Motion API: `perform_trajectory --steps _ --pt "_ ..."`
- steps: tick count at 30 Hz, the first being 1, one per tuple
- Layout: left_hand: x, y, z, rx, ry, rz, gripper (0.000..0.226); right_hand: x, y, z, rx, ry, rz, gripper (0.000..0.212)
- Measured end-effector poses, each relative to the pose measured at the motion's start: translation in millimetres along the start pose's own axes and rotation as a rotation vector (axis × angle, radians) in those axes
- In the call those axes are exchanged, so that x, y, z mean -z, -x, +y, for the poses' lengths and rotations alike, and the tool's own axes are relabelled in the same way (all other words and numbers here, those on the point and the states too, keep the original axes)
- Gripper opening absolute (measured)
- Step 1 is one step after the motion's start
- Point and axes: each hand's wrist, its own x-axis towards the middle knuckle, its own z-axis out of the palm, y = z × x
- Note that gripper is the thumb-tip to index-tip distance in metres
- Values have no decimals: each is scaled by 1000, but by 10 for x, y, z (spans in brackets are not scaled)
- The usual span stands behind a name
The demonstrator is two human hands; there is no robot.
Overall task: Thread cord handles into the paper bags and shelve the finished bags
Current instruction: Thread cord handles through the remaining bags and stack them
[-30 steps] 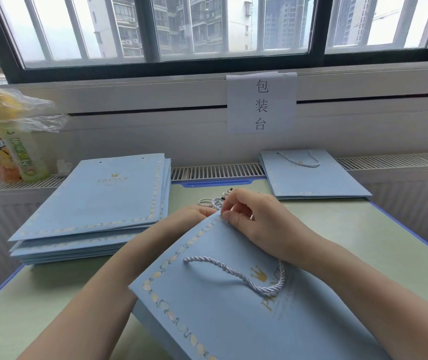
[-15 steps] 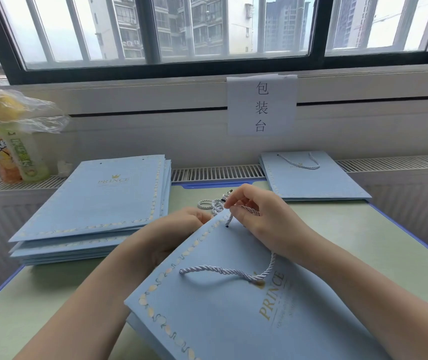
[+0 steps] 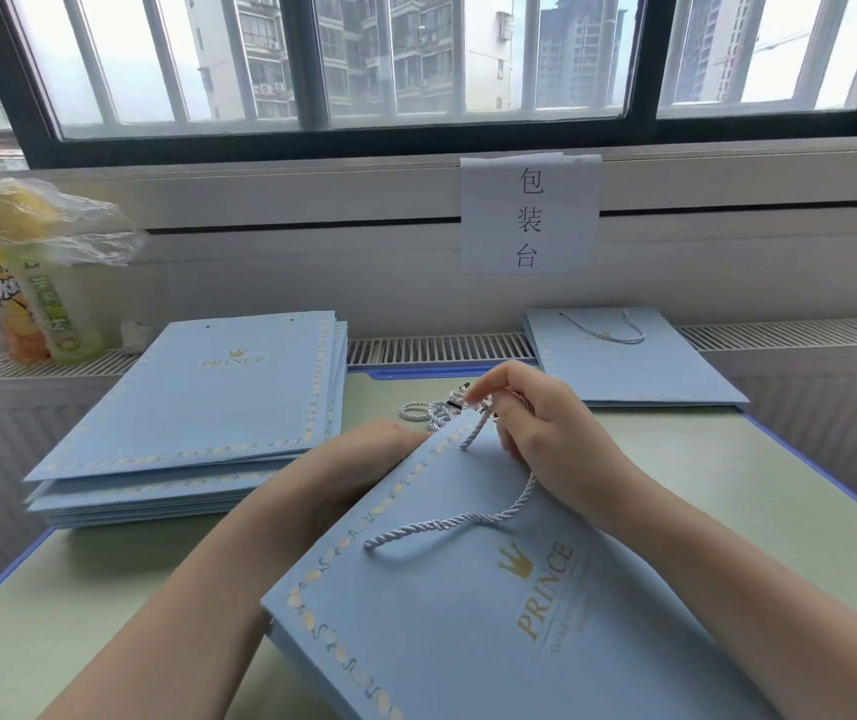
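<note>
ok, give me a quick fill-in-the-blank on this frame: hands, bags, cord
1. The right hand pinches the ____ at the top edge of the bag.
2. The stack of bags without handles lies on the person's ____ side.
3. The gold word on the bag reads ____.
4. The left hand sits ____ the bag.

Missing: cord; left; PRINCE; behind

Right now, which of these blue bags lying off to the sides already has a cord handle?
The single bag at the far right, by the window ledge: a white cord loop lies across its top. The bag topping the left stack shows only two bare holes.
</note>
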Motion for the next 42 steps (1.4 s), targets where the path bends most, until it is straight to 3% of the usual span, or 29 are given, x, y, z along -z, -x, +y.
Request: perform_trajectory --steps 3,7,12,16,21,28,34,38,42 --pt "-24 29 14 -72 165 1 37 42 -25 -38 5 -91 160 34" --pt "8 72 38 -231 212 36 40 156 -62 -55 64 -160 489 35" --pt "79 122 42 -365 300 -20 22 297 -99 -85 118 -213 764 34" --pt "-63 67 30 -286 452 -22 29 382 -113 -119 164 -261 907 34" --pt "-195 44 39 -282 510 -55 20 363 -110 -120 165 -259 850 31" --pt "-96 22 57 -346 715 272 20 286 -104 -140 58 -288 612 24" --pt "-90 3 45 -412 791 419 20 257 -107 -26 -94 -312 462 23" --pt "-66 -14 41 -448 840 481 21 275 -122 72 -129 -115 364 26" --pt "14 -15 46 -467 914 626 20 222 -100 128 88 361 253 21"
